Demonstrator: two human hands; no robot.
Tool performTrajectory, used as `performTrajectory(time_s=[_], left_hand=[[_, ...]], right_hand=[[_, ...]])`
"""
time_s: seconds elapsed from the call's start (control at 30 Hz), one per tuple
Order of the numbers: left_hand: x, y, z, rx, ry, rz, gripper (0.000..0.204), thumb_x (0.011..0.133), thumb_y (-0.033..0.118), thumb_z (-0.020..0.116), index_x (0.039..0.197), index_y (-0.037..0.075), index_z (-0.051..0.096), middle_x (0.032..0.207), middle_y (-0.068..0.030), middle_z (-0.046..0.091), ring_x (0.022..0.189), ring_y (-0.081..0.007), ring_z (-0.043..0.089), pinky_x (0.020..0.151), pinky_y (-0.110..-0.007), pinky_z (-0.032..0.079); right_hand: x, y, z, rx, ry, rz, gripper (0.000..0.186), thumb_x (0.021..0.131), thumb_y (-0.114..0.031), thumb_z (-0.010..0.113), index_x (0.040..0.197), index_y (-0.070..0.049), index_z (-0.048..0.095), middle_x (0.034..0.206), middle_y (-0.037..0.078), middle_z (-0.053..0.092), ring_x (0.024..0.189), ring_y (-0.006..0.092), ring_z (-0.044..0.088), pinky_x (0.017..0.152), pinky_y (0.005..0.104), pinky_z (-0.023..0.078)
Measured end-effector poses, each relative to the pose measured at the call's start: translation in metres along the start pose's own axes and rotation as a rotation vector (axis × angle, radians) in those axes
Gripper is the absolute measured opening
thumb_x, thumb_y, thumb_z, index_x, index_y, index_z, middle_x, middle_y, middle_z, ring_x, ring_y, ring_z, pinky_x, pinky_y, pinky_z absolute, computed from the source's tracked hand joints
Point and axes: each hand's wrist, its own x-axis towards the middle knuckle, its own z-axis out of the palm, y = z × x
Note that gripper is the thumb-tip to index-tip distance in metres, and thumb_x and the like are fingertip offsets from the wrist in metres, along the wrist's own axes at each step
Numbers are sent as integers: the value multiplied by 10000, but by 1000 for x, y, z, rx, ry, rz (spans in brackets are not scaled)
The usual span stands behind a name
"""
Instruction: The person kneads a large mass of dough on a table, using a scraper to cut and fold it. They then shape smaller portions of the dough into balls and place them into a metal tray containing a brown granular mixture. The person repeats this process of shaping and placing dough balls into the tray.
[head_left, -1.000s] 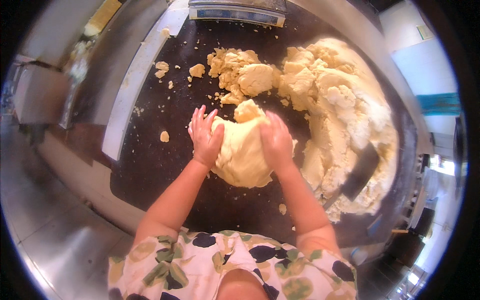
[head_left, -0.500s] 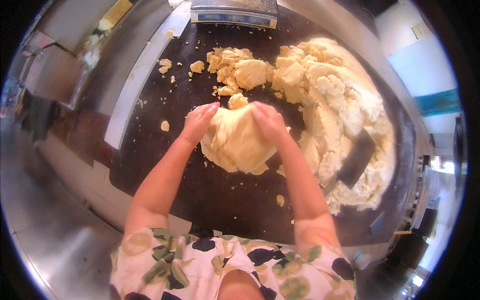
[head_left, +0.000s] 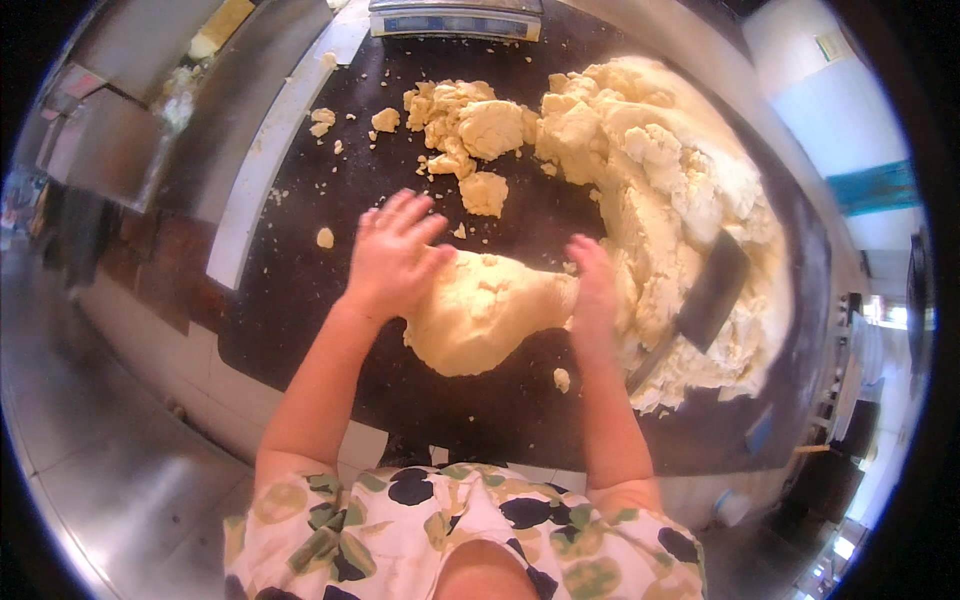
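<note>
A lump of pale yellow dough (head_left: 470, 315) lies on the dark work surface (head_left: 450, 410), drawn out into a narrower end at its right. My left hand (head_left: 395, 255) is open, fingers spread, its thumb side against the dough's upper left. At the narrow end is my right hand (head_left: 595, 290), blurred, its fingers stretched out, touching or very near the dough. Just beyond the lump sit a small loose piece (head_left: 483, 193) and a crumbly pile (head_left: 460, 125).
A large dough mass (head_left: 680, 180) fills the right side, with a dark-bladed scraper (head_left: 712, 290) on it. A flat scale (head_left: 455, 20) stands at the far edge. A pale strip (head_left: 245, 225) borders the left, and small scraps are scattered about.
Both hands have loosened from gripping the lump's sides. My left fingers have spread, and my right hand has moved outward. The lump is now stretched rightward, separate from the small piece beyond it.
</note>
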Motion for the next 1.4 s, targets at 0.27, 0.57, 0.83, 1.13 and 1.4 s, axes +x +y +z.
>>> performTrajectory(time_s=[0.27,0.57,0.83,1.13,1.4], left_hand=[[-47,-40,22,-758,-83,-500,330,952,224,567,1199,24,656,1283,-157,621,1214,-260,571,1027,-330,422],[-141,-20,40,-1251,314,-606,542,921,102,481,1455,37,413,1575,-131,297,1441,-251,300,1172,-383,249],[-96,44,19,-1336,410,-462,491,924,159,484,1385,-12,461,1559,-134,256,1414,-258,315,1158,-408,300],[-51,80,-120,-1036,379,320,1134,817,491,724,1555,26,-1,1607,-238,-129,1503,-335,-71,1189,-427,-18],[-102,63,-114,-1627,481,16,1439,660,166,913,1494,108,-258,1551,-154,182,1425,-307,283,1148,-487,289]], right_hand=[[-45,11,59,937,40,640,515,1039,-406,364,1399,-45,430,1435,113,459,1312,248,442,1105,399,347],[-90,12,72,1269,8,766,622,1037,-498,277,1482,-66,325,1455,130,441,1336,306,424,1131,454,331],[-72,-14,59,597,-131,333,544,1008,-444,374,1301,-8,516,1275,152,583,1138,291,591,982,429,493],[-23,-81,49,1092,-417,594,537,1007,-442,386,1297,-12,526,1287,150,576,1158,272,571,999,414,463],[-2,-156,62,1010,-414,585,531,1007,-440,397,1294,-16,535,1298,149,570,1175,255,553,1014,402,435]])
